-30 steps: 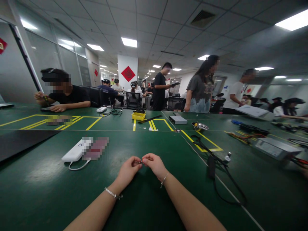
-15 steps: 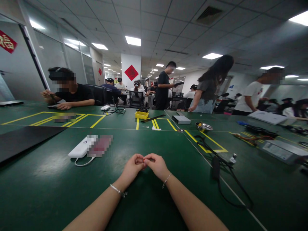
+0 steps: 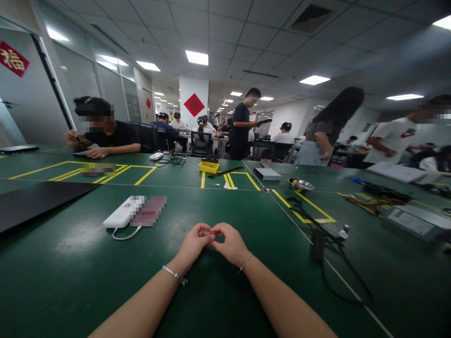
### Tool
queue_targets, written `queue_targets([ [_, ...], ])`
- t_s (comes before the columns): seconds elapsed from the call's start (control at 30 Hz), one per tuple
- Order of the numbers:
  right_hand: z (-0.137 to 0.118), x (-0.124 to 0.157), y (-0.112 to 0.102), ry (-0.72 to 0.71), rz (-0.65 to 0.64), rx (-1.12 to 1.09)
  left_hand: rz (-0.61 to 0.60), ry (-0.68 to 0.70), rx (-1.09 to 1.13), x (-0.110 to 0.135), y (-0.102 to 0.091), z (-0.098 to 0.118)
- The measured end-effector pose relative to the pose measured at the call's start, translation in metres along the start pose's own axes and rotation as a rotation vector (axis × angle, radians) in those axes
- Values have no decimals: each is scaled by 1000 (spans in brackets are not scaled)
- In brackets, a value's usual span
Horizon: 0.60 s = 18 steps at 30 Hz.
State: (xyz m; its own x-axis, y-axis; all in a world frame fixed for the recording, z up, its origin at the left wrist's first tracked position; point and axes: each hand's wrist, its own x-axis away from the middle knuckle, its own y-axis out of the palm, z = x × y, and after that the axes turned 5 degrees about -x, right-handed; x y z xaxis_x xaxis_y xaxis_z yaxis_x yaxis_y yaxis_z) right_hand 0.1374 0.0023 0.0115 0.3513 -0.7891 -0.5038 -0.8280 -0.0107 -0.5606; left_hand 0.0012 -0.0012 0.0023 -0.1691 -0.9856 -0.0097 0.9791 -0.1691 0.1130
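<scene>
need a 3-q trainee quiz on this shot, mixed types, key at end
1. True or false: the left grip and the right grip are far apart.
2. Which lies to the right of both grips?
A) white rectangular block
B) black oblong block with cables
C) yellow open tray
3. Fill in: slim silver-coloured bracelets show on ____ of the wearer's wrists.

Key:
1. False; they meet at a small orange piece, material unclear.
2. B
3. both

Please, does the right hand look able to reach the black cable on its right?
Probably yes: nothing visible stands between the right hand and the black cable, but the hand apparently pinches an orange piece.
</scene>
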Motion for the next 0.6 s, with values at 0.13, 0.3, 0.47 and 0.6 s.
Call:
queue_targets([
  [0.13,-4,0,-1,-53,24,107,-26,1,20,1,-2,1],
  [0.3,-9,0,-3,-80,29,113,-63,7,63,2,-2,2],
  [0.47,-11,0,-3,-88,24,133,-51,7,62,3,-1,3],
  [0.6,-10,1,-4,-94,14,145,-42,14,60,3,0,4],
])
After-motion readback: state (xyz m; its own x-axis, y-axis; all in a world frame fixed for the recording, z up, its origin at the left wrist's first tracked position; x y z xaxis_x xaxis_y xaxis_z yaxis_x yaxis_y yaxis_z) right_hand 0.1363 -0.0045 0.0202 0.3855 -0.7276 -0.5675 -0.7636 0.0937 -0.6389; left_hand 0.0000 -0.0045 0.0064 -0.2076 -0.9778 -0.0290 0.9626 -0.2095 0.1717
